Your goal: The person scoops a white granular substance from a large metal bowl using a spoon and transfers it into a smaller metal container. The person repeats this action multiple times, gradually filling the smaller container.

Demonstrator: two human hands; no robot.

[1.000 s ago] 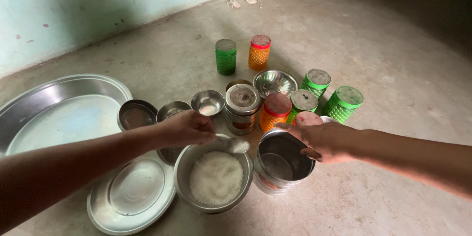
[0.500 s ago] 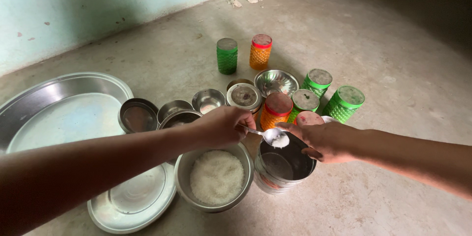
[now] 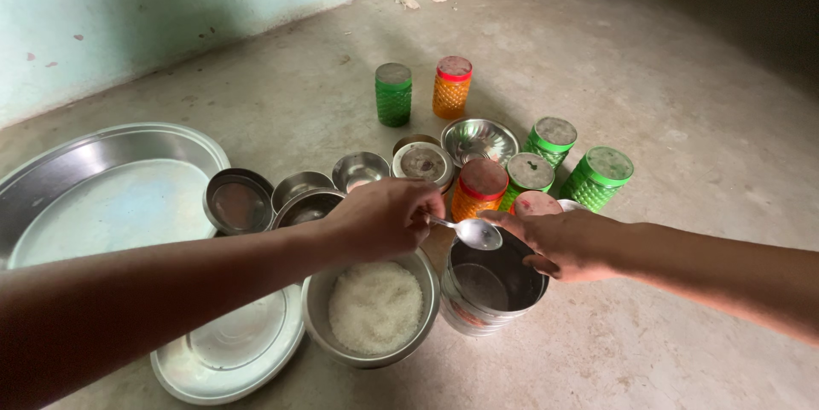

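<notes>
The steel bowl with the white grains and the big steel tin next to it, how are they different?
The steel bowl is low and wide, and holds a heap of white grains; the steel tin is taller and looks nearly empty. The right hand grips the tin's rim, while no hand touches the bowl. The left hand holds a spoon over the tin, not the bowl. Both are shiny, round and open-topped.

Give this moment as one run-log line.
left hand: holds spoon over tin | right hand: on tin rim | bowl: white grains
</notes>
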